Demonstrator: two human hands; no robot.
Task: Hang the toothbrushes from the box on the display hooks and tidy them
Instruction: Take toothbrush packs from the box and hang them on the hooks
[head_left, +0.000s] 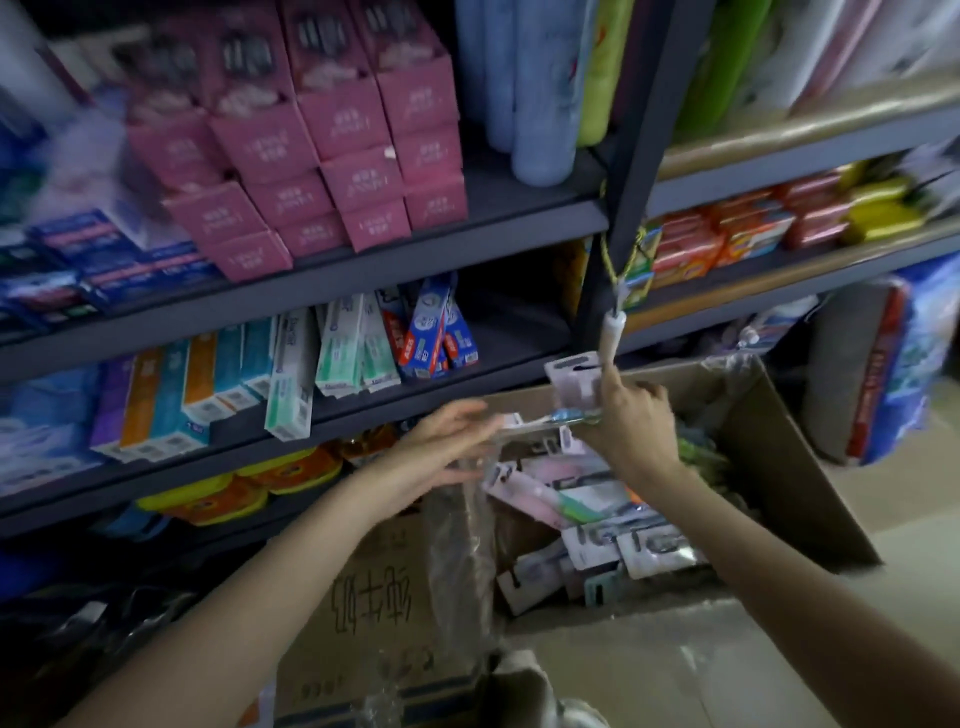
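Right hand (631, 415) — on toothbrush pack (574, 382)

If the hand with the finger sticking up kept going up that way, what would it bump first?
Probably the white hanging strip tied to the shelf post: the right hand points its finger straight up at the strip's lower end. A toothbrush pack sits just beside it.

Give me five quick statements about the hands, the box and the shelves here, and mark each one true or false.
1. The right hand holds a toothbrush pack up by the hanging strip. True.
2. The cardboard box is empty. False: it holds many toothbrush packs.
3. The left hand has its fingers stretched out toward a pack. True.
4. The pink boxes sit below the toothpaste cartons. False: they are on the shelf above.
5. The strip hangs from a yellow-green cord on the shelf post. True.
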